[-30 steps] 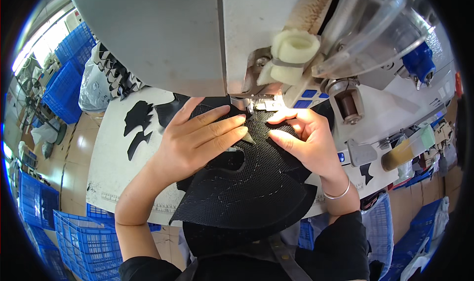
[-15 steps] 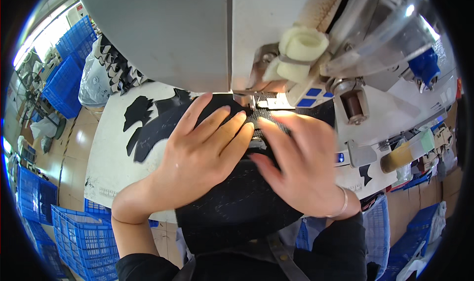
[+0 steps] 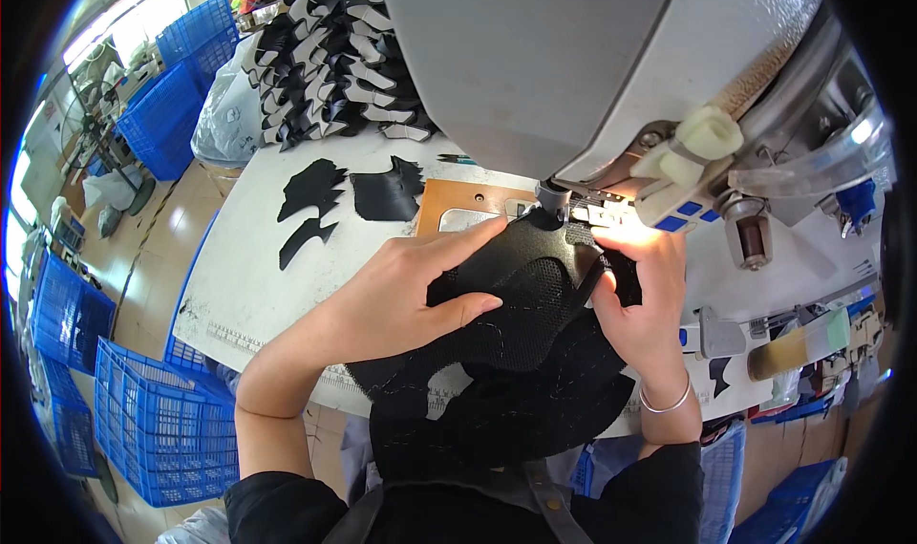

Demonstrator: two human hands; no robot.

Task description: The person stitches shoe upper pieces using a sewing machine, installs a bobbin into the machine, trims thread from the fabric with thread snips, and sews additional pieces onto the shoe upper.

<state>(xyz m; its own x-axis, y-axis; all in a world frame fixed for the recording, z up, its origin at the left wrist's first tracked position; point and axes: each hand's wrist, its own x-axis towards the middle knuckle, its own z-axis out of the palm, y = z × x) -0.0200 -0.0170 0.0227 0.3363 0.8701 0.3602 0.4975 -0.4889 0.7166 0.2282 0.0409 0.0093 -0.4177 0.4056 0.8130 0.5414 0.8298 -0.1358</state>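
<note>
A black mesh fabric piece point(image 3: 521, 315), made of several joined panels, lies under the sewing machine's needle and presser foot point(image 3: 552, 200) and drapes over the table's front edge toward me. My left hand point(image 3: 406, 281) rests on its left side, thumb and index finger spread, the index fingertip close to the presser foot. On the right, my right hand point(image 3: 645, 300) has the fabric's raised, folded edge between thumb and fingers, just right of the foot. The machine's lamp brightens those fingertips. Where the needle enters the cloth is hidden.
Above my hands looms the grey sewing machine head point(image 3: 535, 66). Loose black cut pieces point(image 3: 387, 191) lie on the white table point(image 3: 229, 286), with a black-and-white stack point(image 3: 334, 66) behind. A brown thread bobbin point(image 3: 753, 238) sits right. Blue crates point(image 3: 162, 420) stand on the floor.
The view has shifted, showing more of the stack. The fabric has been turned and spread under the foot. My left fingers have moved apart; my right hand has taken hold of the folded edge.
</note>
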